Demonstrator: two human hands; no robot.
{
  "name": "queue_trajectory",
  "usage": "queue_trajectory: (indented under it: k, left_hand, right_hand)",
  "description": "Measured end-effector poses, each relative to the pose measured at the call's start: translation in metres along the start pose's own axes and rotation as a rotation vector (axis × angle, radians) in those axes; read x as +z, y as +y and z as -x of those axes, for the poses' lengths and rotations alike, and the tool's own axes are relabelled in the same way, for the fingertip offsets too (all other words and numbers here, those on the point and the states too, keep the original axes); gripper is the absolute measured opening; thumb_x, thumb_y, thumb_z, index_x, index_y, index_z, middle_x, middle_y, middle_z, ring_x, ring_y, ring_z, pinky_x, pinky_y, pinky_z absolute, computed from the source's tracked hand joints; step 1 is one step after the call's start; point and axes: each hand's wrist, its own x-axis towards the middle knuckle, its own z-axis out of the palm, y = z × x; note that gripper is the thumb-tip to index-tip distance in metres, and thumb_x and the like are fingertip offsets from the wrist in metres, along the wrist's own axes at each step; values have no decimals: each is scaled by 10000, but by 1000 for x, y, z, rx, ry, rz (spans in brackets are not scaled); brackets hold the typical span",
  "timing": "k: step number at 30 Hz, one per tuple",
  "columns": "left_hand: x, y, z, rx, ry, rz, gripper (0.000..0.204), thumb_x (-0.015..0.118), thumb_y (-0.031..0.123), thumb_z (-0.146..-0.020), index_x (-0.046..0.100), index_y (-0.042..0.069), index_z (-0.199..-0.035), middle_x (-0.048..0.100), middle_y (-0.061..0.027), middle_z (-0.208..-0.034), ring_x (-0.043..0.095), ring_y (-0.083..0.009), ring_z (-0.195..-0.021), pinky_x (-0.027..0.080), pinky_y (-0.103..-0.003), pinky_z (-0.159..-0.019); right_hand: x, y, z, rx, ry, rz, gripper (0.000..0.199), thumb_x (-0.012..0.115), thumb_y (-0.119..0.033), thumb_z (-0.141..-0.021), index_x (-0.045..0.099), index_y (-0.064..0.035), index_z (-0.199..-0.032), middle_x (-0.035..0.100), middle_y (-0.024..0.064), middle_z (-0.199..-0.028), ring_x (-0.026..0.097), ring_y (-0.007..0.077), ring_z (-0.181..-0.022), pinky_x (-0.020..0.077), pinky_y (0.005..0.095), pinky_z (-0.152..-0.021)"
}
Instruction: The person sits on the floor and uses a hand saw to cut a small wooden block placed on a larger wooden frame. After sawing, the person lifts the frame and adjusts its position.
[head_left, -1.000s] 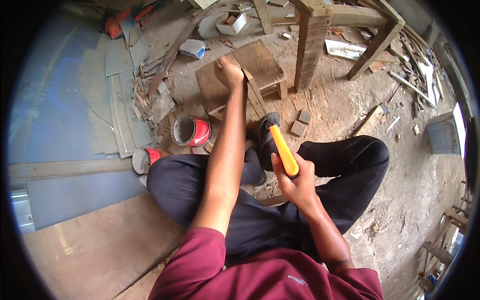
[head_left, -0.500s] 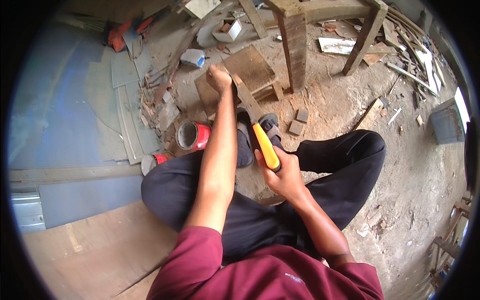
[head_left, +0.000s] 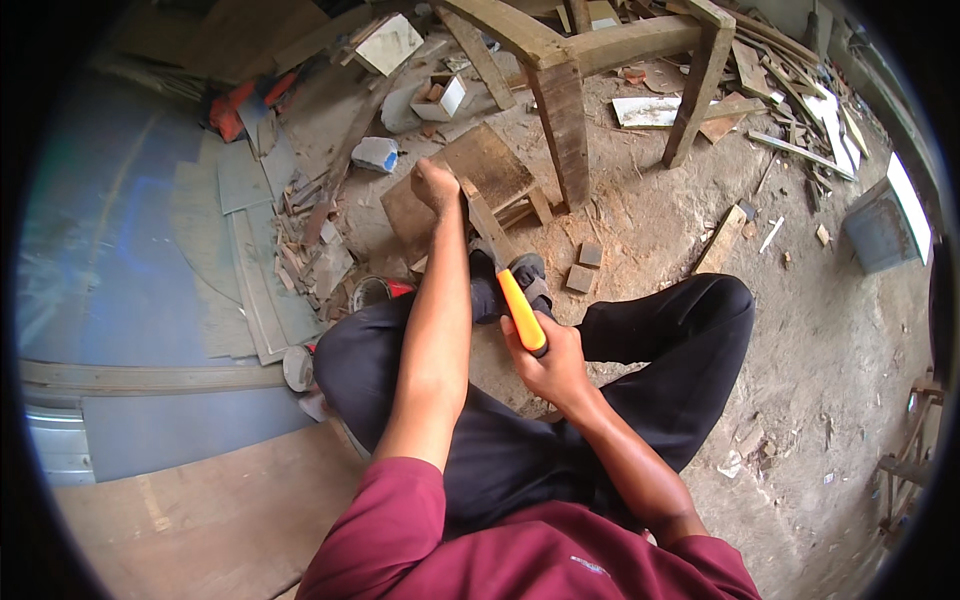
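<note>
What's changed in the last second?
The right hand has moved the tool's tapered yellow handle left, a little nearer the left hand. The open red round tin is now mostly hidden behind the black-trousered left knee; the whole view shifted too. Unchanged: right hand's grip, left hand's place at the low brown wooden stool. Nothing visibly grabbed or released.

From my station I see a dusty grey-brown floor [head_left: 815, 370] littered with small pale debris [head_left: 733, 464]. Beyond stands a sturdy brown wooden frame [head_left: 640, 43] on splayed legs, near heaped brown and white scraps [head_left: 835, 125]. A broad blue-grey sheet [head_left: 105, 265] lies left; a grey-blue box-shaped container [head_left: 880, 237] sits right. The light is soft.
</note>
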Motion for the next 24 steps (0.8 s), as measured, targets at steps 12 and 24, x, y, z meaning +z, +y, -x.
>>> queue_trajectory:
  k: [12, 24]
  left_hand:
    - [-12, -7, -5, 35, 27, 48, 326, 513, 241, -850, 458, -8, -647, 488, -66, -624, 461, -173, -626, 399, -371, -638]
    - [-19, 14, -3, -148, 58, 174, 299, 512, 243, -839, 504, -16, -689, 474, -58, -643, 452, -165, -661, 409, -357, -669]
  right_hand:
    - [7, -14, -9, -14, -39, 29, 232, 664, -104, -907, 563, 10, -733, 463, 67, -503, 431, 89, -464, 375, 283, -460]
    - [-14, -45, -10, 105, -127, 38, 187, 666, -86, -887, 571, 14, -761, 532, 77, -542, 473, 113, -466, 405, 285, -477]
